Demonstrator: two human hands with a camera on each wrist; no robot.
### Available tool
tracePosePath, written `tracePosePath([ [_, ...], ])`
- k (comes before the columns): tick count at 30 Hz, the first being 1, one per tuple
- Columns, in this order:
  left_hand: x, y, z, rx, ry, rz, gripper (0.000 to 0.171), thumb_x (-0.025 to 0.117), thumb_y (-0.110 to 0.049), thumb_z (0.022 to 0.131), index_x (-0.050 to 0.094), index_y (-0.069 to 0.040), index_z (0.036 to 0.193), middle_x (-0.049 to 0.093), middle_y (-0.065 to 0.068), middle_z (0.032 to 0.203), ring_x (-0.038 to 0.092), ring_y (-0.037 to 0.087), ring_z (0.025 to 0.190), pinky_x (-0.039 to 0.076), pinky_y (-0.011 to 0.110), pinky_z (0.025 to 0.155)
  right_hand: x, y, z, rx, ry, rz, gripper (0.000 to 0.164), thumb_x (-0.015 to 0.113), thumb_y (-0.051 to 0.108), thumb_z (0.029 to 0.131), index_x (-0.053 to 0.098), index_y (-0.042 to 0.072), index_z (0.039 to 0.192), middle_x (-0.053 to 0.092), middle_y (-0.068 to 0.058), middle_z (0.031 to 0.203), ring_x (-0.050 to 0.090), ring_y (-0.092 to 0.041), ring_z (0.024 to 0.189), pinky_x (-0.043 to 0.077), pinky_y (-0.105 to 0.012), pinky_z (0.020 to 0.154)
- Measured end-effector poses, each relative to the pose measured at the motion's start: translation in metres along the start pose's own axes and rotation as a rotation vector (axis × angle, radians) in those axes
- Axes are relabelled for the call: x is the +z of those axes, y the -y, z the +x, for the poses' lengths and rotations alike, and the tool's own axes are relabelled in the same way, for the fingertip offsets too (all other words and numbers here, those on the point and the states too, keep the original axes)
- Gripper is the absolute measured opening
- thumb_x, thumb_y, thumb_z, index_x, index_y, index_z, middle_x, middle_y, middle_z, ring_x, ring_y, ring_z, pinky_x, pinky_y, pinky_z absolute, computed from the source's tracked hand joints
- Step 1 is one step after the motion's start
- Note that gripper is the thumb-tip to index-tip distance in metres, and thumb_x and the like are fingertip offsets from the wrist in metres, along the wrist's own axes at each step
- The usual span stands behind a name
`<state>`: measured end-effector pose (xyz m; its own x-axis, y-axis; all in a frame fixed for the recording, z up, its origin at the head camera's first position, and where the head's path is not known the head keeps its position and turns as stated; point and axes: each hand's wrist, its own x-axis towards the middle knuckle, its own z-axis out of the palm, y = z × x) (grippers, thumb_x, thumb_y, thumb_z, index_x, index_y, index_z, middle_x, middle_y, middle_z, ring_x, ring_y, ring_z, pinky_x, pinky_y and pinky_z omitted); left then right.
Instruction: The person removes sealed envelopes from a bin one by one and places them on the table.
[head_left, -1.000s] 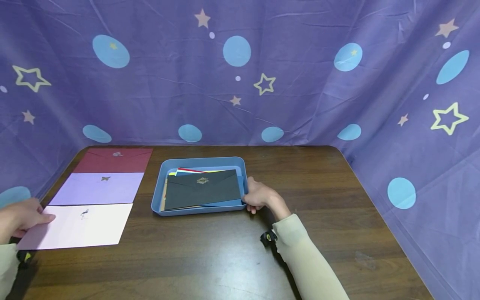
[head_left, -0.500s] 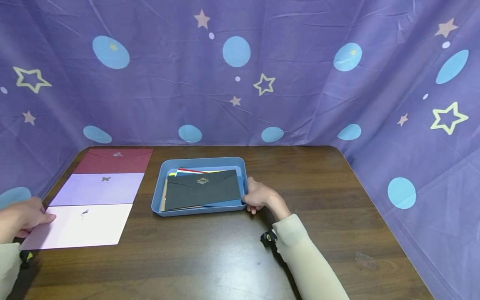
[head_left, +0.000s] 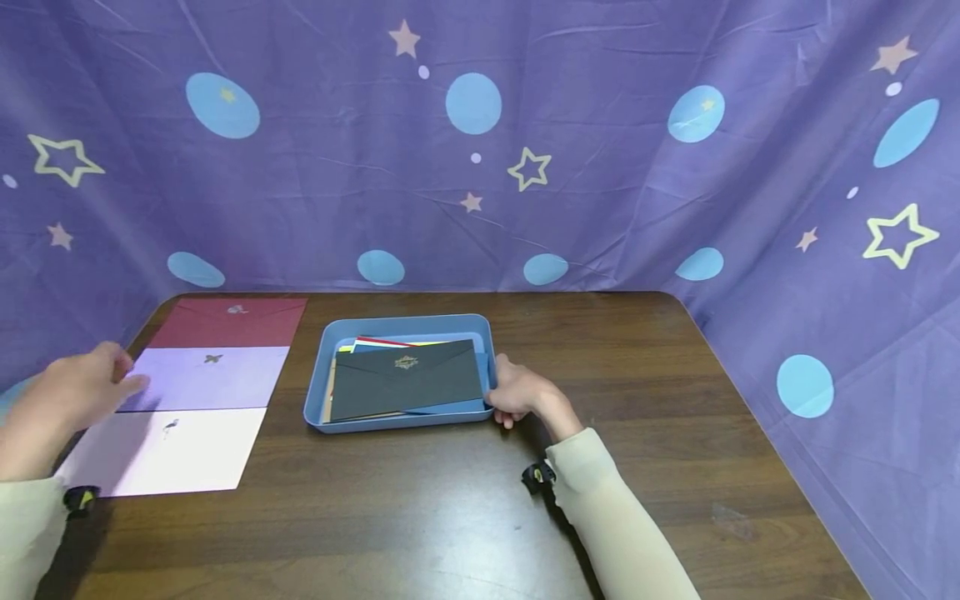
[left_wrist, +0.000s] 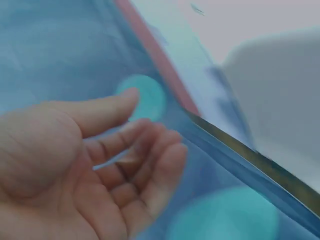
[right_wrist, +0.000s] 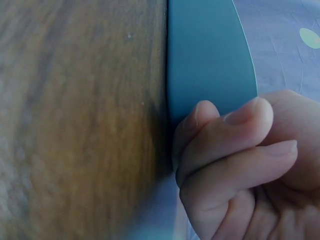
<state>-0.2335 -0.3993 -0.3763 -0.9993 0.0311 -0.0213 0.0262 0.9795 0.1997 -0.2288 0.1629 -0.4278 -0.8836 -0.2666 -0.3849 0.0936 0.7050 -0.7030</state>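
My left hand (head_left: pixel 75 392) is raised over the left ends of the lilac envelope (head_left: pixel 213 377) and the white envelope (head_left: pixel 187 450). In the left wrist view its fingers (left_wrist: pixel 165 165) are loosely bent, with nothing between them and the thumb. A dark red envelope (head_left: pixel 232 323) lies behind these two, forming a column. At the blue tray's (head_left: pixel 375 427) right front corner, my right hand (head_left: pixel 521 392) grips the rim; the right wrist view shows curled fingers (right_wrist: pixel 225 170) against the tray wall. Uppermost in the tray is a black envelope (head_left: pixel 408 383) with a gold emblem.
Under the black envelope, edges of blue (head_left: pixel 446 407), yellow, red and white pieces show in the tray. The brown wooden table (head_left: pixel 420 517) is bordered at the back and sides by a purple curtain (head_left: pixel 480 225) with stars and dots.
My left hand has let go of the white envelope's left edge and moved up and to the right. The right hand and the tray have stayed in place.
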Motion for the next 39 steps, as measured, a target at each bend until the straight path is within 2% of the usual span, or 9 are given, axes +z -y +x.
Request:
tracePosePath([
  [4, -0.006, -0.034, 0.013, 0.168, -0.038, -0.058, 0.03, 0.068, -0.02, 0.102, 0.058, 0.006, 0.111, 0.068, 0.034, 0.1, 0.064, 0.056, 0.089, 0.044, 0.064, 0.07, -0.001, 0.0, 0.0, 0.003, 0.0, 0.006, 0.034, 0.056, 0.002, 0.101, 0.039, -0.005, 0.129, 0.061, -0.008, 0.061, 0.056, -0.015, 0.043, 0.046, -0.026, 0.044],
  [9, 0.004, -0.091, 0.026, 0.338, -0.055, -0.121, 0.022, 0.073, -0.019, 0.101, 0.064, -0.001, 0.112, 0.076, 0.02, 0.1, 0.071, 0.045, 0.094, 0.051, 0.059, 0.075, 0.001, 0.0, 0.001, 0.009, -0.002, 0.022, 0.034, 0.057, 0.001, 0.101, 0.039, -0.004, 0.129, 0.061, -0.008, 0.061, 0.056, -0.015, 0.042, 0.045, -0.025, 0.043],
  [13, 0.017, -0.132, 0.033, 0.443, -0.014, -0.178, 0.024, 0.075, -0.017, 0.1, 0.068, -0.003, 0.118, 0.077, 0.008, 0.1, 0.072, 0.033, 0.096, 0.055, 0.053, 0.081, 0.002, -0.001, 0.002, 0.017, -0.002, 0.036, 0.032, 0.057, 0.001, 0.1, 0.039, -0.003, 0.127, 0.061, -0.008, 0.061, 0.056, -0.014, 0.042, 0.043, -0.023, 0.042],
  [17, 0.031, -0.162, 0.039, 0.537, 0.037, -0.212, 0.033, 0.076, -0.015, 0.099, 0.067, -0.001, 0.127, 0.076, 0.008, 0.104, 0.072, 0.03, 0.1, 0.056, 0.053, 0.086, 0.002, -0.001, 0.003, 0.021, -0.003, 0.028, 0.032, 0.057, 0.001, 0.101, 0.039, -0.003, 0.127, 0.061, -0.008, 0.061, 0.056, -0.014, 0.042, 0.043, -0.023, 0.042],
  [23, 0.046, -0.184, 0.047, 0.617, 0.099, -0.171, 0.04, 0.077, -0.017, 0.098, 0.065, 0.003, 0.131, 0.073, 0.018, 0.115, 0.068, 0.038, 0.11, 0.052, 0.062, 0.095, 0.001, -0.001, 0.002, 0.015, -0.002, 0.0, 0.034, 0.057, 0.003, 0.102, 0.038, -0.004, 0.129, 0.062, -0.007, 0.061, 0.057, -0.014, 0.043, 0.045, -0.024, 0.044],
  [30, 0.055, -0.196, 0.047, 0.68, 0.106, -0.068, 0.035, 0.079, -0.019, 0.097, 0.071, 0.001, 0.125, 0.071, 0.015, 0.12, 0.062, 0.038, 0.113, 0.048, 0.06, 0.095, 0.0, -0.001, 0.0, 0.011, -0.013, 0.003, 0.033, 0.058, 0.002, 0.1, 0.04, -0.004, 0.127, 0.062, -0.008, 0.061, 0.057, -0.015, 0.043, 0.045, -0.025, 0.044],
  [33, 0.058, -0.2, 0.048, 0.688, 0.088, -0.037, 0.034, 0.079, -0.02, 0.097, 0.071, 0.0, 0.123, 0.07, 0.015, 0.119, 0.062, 0.039, 0.111, 0.048, 0.06, 0.092, 0.0, -0.001, 0.0, 0.012, -0.013, 0.004, 0.034, 0.058, 0.002, 0.1, 0.04, -0.004, 0.128, 0.061, -0.008, 0.061, 0.057, -0.015, 0.043, 0.045, -0.025, 0.044],
  [39, 0.06, -0.207, 0.053, 0.655, 0.081, -0.002, 0.034, 0.079, -0.023, 0.097, 0.07, -0.001, 0.121, 0.069, 0.015, 0.116, 0.062, 0.038, 0.108, 0.049, 0.06, 0.092, 0.001, 0.001, -0.001, 0.015, -0.015, 0.015, 0.034, 0.058, 0.001, 0.1, 0.04, -0.004, 0.128, 0.061, -0.009, 0.062, 0.057, -0.015, 0.043, 0.046, -0.025, 0.044],
])
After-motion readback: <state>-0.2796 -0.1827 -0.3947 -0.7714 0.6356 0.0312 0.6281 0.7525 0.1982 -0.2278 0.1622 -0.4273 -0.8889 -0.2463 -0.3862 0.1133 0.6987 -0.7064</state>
